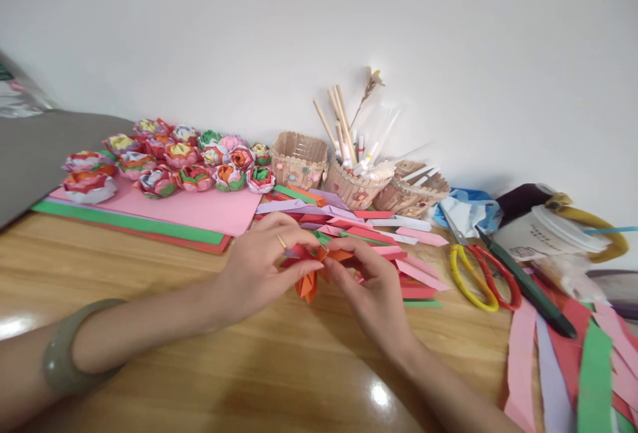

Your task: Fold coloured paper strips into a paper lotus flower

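In the middle of the view both my hands pinch a small folded paper flower [308,285] in orange, with red and green paper showing above. My left hand [262,267], with a ring on one finger, grips its left side between thumb and fingers. On the other side, my right hand [371,287] has thumb and fingertips pressed on the orange folds. The fingers partly cover the flower. Just behind the hands lies a loose heap of folded paper strips [419,272] in pink, red, purple, green and white.
Several finished paper flowers [182,154] sit on stacked coloured sheets [219,210] at left. Along the wall stand decorated baskets [299,157], one holding sticks and pens. To the right are scissors [473,277], a dark green pen-like tool [535,290], a lidded cup [545,237] and uncut strips [595,370].
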`<control>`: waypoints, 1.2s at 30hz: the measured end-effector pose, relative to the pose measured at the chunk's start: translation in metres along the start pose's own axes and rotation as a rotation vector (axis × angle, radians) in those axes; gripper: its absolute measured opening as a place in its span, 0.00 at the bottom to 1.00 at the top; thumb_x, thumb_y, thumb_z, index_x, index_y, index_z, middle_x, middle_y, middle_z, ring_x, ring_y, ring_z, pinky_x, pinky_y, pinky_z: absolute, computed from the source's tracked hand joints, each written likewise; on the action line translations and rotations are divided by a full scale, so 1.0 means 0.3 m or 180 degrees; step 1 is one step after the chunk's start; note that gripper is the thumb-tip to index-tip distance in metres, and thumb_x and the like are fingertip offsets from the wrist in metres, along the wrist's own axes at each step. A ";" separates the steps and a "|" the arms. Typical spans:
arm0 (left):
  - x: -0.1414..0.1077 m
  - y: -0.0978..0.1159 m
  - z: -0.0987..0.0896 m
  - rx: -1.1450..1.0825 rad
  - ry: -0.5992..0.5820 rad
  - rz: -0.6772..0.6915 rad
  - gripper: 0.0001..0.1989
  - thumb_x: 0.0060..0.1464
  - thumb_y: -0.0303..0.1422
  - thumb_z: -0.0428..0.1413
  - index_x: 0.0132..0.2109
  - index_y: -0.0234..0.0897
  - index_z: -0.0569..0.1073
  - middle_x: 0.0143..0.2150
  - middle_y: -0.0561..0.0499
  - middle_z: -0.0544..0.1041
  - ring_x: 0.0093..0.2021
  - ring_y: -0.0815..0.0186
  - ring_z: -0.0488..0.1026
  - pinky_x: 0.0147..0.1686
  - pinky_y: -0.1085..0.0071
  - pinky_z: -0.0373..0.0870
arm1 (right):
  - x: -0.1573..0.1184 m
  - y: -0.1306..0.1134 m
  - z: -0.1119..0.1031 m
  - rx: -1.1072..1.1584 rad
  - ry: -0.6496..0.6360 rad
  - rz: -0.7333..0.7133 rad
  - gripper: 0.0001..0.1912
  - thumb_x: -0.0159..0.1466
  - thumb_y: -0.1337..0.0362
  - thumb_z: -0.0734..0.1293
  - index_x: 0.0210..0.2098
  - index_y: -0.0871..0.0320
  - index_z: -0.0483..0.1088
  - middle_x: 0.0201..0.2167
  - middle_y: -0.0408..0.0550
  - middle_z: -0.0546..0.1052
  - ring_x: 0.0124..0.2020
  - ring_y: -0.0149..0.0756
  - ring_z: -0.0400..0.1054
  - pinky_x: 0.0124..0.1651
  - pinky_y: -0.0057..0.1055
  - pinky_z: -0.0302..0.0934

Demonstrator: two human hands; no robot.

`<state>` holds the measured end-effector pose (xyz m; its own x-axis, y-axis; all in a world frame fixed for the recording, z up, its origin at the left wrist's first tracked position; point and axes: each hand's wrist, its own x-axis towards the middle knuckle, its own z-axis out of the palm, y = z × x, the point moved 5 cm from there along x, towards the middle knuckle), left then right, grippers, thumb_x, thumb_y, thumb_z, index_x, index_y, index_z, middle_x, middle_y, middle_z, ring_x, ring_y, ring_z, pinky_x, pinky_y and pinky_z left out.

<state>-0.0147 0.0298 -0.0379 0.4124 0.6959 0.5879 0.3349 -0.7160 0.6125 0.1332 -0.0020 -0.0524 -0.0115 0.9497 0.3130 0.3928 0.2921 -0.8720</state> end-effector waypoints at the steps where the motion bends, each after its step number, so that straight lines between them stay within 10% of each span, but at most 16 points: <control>1: -0.003 -0.004 0.005 0.0012 0.0012 0.0000 0.05 0.51 0.33 0.59 0.36 0.39 0.74 0.32 0.52 0.76 0.38 0.65 0.71 0.38 0.67 0.69 | -0.002 -0.009 0.000 -0.0164 0.0017 -0.0132 0.05 0.61 0.68 0.64 0.36 0.55 0.70 0.33 0.46 0.76 0.32 0.34 0.71 0.36 0.31 0.67; 13: -0.006 0.001 0.021 -0.0559 -0.0195 0.0039 0.01 0.53 0.28 0.56 0.33 0.37 0.71 0.30 0.52 0.75 0.34 0.66 0.70 0.36 0.69 0.67 | -0.032 -0.087 -0.013 -0.1365 0.0349 -0.1453 0.05 0.60 0.68 0.67 0.36 0.58 0.69 0.36 0.53 0.78 0.38 0.38 0.73 0.38 0.33 0.70; 36: -0.010 0.016 0.026 -0.0385 -0.0113 0.0397 0.02 0.55 0.29 0.55 0.34 0.38 0.68 0.31 0.52 0.73 0.33 0.68 0.69 0.34 0.71 0.67 | -0.038 -0.110 -0.026 -0.1544 0.0637 -0.1705 0.06 0.57 0.69 0.70 0.36 0.57 0.72 0.34 0.50 0.79 0.36 0.38 0.73 0.38 0.34 0.69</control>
<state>-0.0077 0.0238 -0.0408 0.4747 0.5982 0.6455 0.1759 -0.7832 0.5964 0.1276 -0.0232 -0.0242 -0.1660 0.6393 0.7509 0.7423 0.5822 -0.3315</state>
